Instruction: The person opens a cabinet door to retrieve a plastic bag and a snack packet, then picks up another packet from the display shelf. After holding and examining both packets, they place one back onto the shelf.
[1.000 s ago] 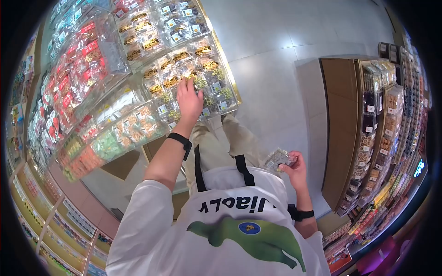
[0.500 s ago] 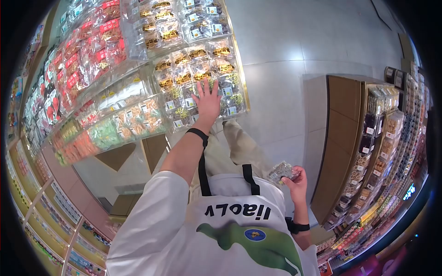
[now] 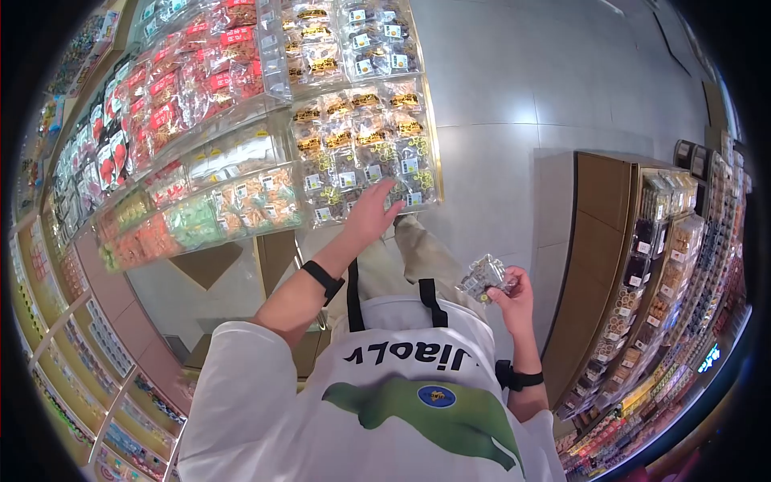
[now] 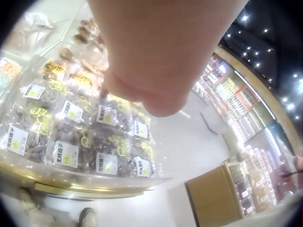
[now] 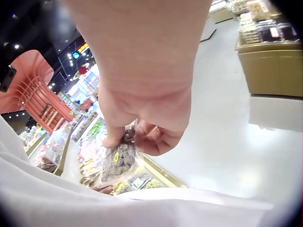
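My right hand [image 3: 514, 299] pinches a small clear bag of dark raisins [image 3: 486, 277] between thumb and fingers, off to the right of my body. In the right wrist view the bag [image 5: 118, 161] hangs below the thumb, its dark pieces and a small yellow mark showing through the film. My left hand [image 3: 376, 214] is over the near edge of a display bin, its fingers relaxed and holding nothing. Beneath it lie rows of bagged raisins [image 4: 66, 153] with white labels and yellow print. In the left wrist view the forearm covers most of that hand.
Bags with black-and-yellow labels [image 3: 369, 120] fill the bin's far half. Red-labelled bags [image 3: 233, 80] and orange and green packs [image 3: 193, 221] lie to the left. A brown display stand [image 3: 602, 249] with packaged goods is at right, across the grey floor [image 3: 482, 72].
My left hand, earlier reaching over the bags with fingers spread, has drawn back to the bin's near edge. The right hand keeps its hold on the bag of raisins. The head view has shifted.
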Tool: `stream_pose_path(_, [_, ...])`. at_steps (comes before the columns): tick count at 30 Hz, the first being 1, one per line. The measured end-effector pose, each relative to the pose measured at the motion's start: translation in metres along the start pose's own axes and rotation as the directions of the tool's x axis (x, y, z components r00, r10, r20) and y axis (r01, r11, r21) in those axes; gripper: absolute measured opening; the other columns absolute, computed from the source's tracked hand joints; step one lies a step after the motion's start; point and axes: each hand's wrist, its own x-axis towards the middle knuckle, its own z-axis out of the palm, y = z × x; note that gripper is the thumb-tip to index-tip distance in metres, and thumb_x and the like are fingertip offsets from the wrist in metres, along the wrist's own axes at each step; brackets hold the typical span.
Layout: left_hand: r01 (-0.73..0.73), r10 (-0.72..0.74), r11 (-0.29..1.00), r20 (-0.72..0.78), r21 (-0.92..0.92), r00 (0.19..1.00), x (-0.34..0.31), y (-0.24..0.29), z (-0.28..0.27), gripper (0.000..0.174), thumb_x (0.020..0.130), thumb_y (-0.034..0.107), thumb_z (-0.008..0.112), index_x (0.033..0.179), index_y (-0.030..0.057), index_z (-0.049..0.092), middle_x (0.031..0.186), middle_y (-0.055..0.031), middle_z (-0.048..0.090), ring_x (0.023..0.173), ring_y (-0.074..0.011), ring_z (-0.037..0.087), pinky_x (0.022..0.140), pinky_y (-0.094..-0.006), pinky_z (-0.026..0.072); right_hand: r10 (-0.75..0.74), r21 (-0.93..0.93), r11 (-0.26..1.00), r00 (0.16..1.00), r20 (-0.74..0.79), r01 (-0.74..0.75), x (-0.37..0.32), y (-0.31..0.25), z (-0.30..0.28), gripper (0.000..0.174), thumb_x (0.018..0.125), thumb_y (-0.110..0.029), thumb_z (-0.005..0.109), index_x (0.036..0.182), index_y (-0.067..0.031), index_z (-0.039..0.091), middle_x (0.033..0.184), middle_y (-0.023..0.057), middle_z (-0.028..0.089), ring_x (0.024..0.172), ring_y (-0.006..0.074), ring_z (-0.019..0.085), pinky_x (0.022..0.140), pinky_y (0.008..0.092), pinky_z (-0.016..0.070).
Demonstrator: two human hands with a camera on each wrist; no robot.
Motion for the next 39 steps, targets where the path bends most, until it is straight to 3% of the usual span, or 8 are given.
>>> stream_pose_path(6, [0.484, -0.017, 0.589, 0.589, -0.647, 0.808, -0.07, 0.089, -0.05, 0.051, 0.089, 0.024, 0.072, 0.13, 0.0014, 0.053, 0.114, -0.0106, 0.066, 0.099, -0.0149, 0.064, 0.082, -0.0289, 0.0519, 0.006, 0.02, 1.0, 0.93, 0.368, -0.014, 0.036, -0.031, 0.071, 0.046, 0.078, 0.002, 0.076, 0.115, -0.006, 0.05, 0.095, 0.0012, 0.059, 0.088, 0.0099, 0.059, 0.072, 0.0248, 0.052])
stream_pose_path(13, [0.475, -0.087, 0.493, 0.501, -0.729, 0.861, -0.105, 0.081, -0.097, 0.028, 0.091, 0.013, 0.067, 0.117, 0.0031, 0.06, 0.091, -0.0066, 0.07, 0.072, -0.0117, 0.067, 0.056, -0.026, 0.0576, 0.234, -0.128, 0.972, 0.771, 0.593, -0.197, 0.044, -0.076, 0.131, 0.023, 0.09, -0.001, 0.063, 0.112, -0.003, 0.055, 0.091, 0.0069, 0.068, 0.077, 0.0126, 0.066, 0.058, 0.0285, 0.0579])
stream_pose_path(24, [0.33, -0.238, 0.473, 0.242, -0.817, 0.941, -0.126, 0.046, -0.11, 0.027, 0.095, 0.012, 0.06, 0.119, 0.001, 0.057, 0.1, -0.0114, 0.069, 0.093, -0.0213, 0.069, 0.07, -0.0323, 0.0599, 0.089, -0.251, 0.965, 0.806, 0.585, 0.075, 0.035, -0.102, 0.174, 0.01, 0.088, -0.008, 0.069, 0.097, -0.0037, 0.066, 0.083, 0.0044, 0.069, 0.074, 0.0144, 0.068, 0.063, 0.0294, 0.0573])
stream_pose_path(26, [0.278, -0.317, 0.443, 0.141, -0.852, 0.938, -0.124, 0.047, -0.121, 0.029, 0.097, 0.014, 0.059, 0.123, 0.0008, 0.056, 0.103, -0.0128, 0.068, 0.095, -0.0238, 0.069, 0.074, -0.0339, 0.06, -0.546, -0.307, 0.402, 0.495, 0.676, 0.863, 0.033, -0.113, 0.173, 0.012, 0.079, -0.008, 0.074, 0.09, -0.0092, 0.071, 0.086, 0.0017, 0.068, 0.08, 0.0183, 0.068, 0.068, 0.031, 0.0567])
stream_pose_path(28, [0.549, -0.278, -0.098, 0.553, -0.83, 0.785, -0.126, 0.052, -0.15, 0.036, 0.099, 0.017, 0.056, 0.13, -0.0006, 0.051, 0.107, -0.0145, 0.067, 0.097, -0.0282, 0.069, 0.081, -0.0368, 0.0591, -0.627, -0.269, 0.223, 0.35, 0.696, 0.937, 0.031, -0.127, 0.175, 0.013, 0.075, -0.009, 0.074, 0.088, -0.0118, 0.072, 0.087, 0.0004, 0.068, 0.083, 0.0192, 0.067, 0.069, 0.0313, 0.0563])
stream_pose_path(29, [0.549, -0.273, -0.098, 0.553, -0.83, 0.788, -0.127, 0.05, -0.153, 0.036, 0.099, 0.017, 0.056, 0.13, -0.0006, 0.051, 0.107, -0.0145, 0.067, 0.097, -0.0282, 0.069, 0.081, -0.0368, 0.0591, -0.68, -0.223, 0.039, 0.19, 0.709, 0.974, 0.03, -0.132, 0.176, 0.015, 0.072, -0.01, 0.075, 0.086, -0.0144, 0.073, 0.088, -0.001, 0.067, 0.085, 0.0202, 0.066, 0.07, 0.0315, 0.0558])
stream_pose_path(31, [0.557, -0.022, -0.045, 0.558, -0.829, 0.829, -0.129, 0.049, -0.158, 0.041, 0.099, 0.02, 0.056, 0.133, -0.0022, 0.048, 0.11, -0.0153, 0.065, 0.099, -0.0303, 0.068, 0.083, -0.0382, 0.0587, -0.659, -0.215, -0.01, 0.155, 0.736, 0.977, 0.027, -0.136, 0.174, 0.015, 0.071, -0.01, 0.074, 0.086, -0.0147, 0.073, 0.089, -0.0016, 0.066, 0.087, 0.0185, 0.064, 0.07, 0.0308, 0.0557])
stream_pose_path(39, [0.499, -0.166, 0.164, 0.474, -0.851, 0.864, -0.106, 0.068, -0.152, 0.028, 0.094, 0.016, 0.064, 0.116, 0.0016, 0.055, 0.092, -0.0063, 0.062, 0.081, -0.0169, 0.066, 0.074, -0.0357, 0.0611, -0.648, -0.125, -0.066, 0.052, 0.76, 0.99, 0.011, -0.142, 0.174, 0.014, 0.067, -0.009, 0.079, 0.076, -0.0138, 0.07, 0.089, -0.0025, 0.065, 0.085, 0.0185, 0.061, 0.066, 0.0306, 0.0546])
